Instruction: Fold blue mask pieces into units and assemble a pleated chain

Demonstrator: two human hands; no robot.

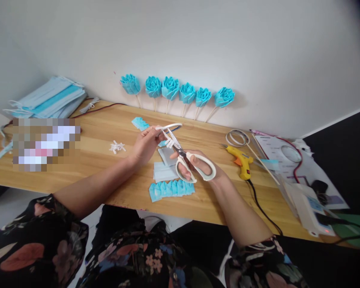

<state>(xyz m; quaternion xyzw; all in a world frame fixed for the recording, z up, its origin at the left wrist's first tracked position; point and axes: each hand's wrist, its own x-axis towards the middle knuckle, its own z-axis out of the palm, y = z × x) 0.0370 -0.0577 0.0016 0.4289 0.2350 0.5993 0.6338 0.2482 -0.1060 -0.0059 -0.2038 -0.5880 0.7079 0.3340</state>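
My left hand (145, 145) pinches a white elastic mask strap (169, 128) above the wooden table (102, 132). My right hand (199, 166) grips white-handled scissors (189, 160), whose blades point up-left at the strap. Under my hands lie pale blue mask pieces (165, 170) and a folded, zigzag blue strip (171, 188). A smaller folded blue piece (140, 123) lies further back. Small white strap cuttings (117, 147) sit left of my left hand.
Several blue fabric roses on sticks (170, 89) lean against the wall. A stack of blue face masks (49, 98) lies at the back left. A yellow glue gun (241, 159) with black cord, a thin wooden stick (262, 162), white rings, papers and a white device (310, 208) fill the right side.
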